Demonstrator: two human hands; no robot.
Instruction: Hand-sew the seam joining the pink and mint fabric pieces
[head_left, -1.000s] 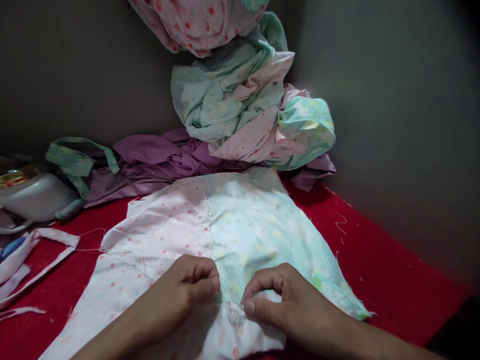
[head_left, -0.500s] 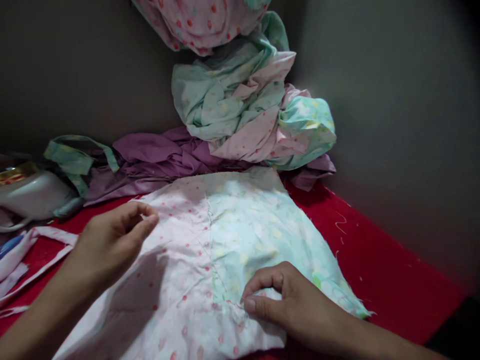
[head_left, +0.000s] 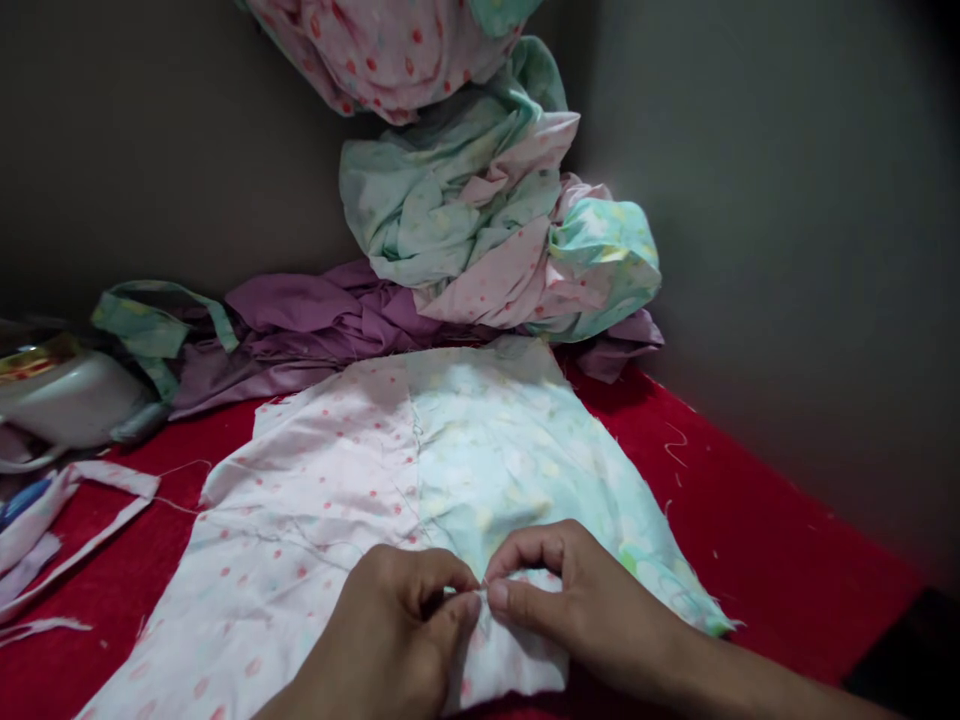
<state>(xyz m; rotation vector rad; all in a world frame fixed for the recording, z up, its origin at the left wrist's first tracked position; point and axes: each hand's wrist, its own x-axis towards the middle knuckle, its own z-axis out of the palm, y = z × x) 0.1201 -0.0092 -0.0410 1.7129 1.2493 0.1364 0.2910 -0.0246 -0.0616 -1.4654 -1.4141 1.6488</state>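
Observation:
A patchwork cloth [head_left: 330, 430] lies spread in front of me, pink with red dots on the left and bottom and pale green with flowers on the right. My right hand [head_left: 577, 590] pinches its folded pink edge near the seam between thumb and forefinger. Fingertip to fingertip with it, my left hand [head_left: 412, 620] is closed on the same bit of cloth. Whether a needle is between the fingers is too small to see. A loose thread [head_left: 300, 540] trails over the pink part, left of my left hand.
Red fabric [head_left: 750, 520] covers the surface beneath. Behind are crumpled purple cloth [head_left: 322, 310] and a heap of green and pink cloth [head_left: 465, 220]. A pink dotted bundle [head_left: 382, 50] is above. At left stand a white cup [head_left: 75, 395] and pink strips [head_left: 112, 480].
My left hand has come down and right from the air over the cloth's left side to meet my right fingertips. The right hand has stayed in place, pinching the edge.

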